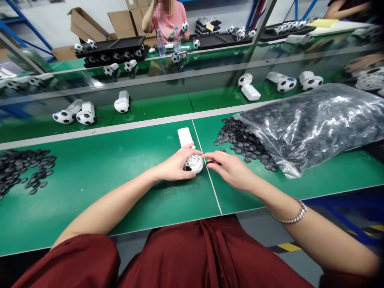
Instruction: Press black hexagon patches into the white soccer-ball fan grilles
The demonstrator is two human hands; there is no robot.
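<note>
A white football-shaped device [194, 163] with an open lattice shell and a flat white base [185, 136] lies on the green bench. My left hand [177, 163] is closed around its ball, thumb on the near side and fingers over the far side. One black patch shows on the ball near my thumb; the rest that I see is white lattice. At the ball's right side, my right hand [229, 168] pinches a small black piece [213, 163] between thumb and fingers, close to the shell.
Loose black pieces [246, 140] spill from a large clear bag [318, 120] at right; another pile [24, 168] lies at left. Beyond the bench edge, a belt [162, 108] carries several football devices [86, 113]. A person in pink [172, 18] sits opposite; another person's hand [364, 64] is at far right.
</note>
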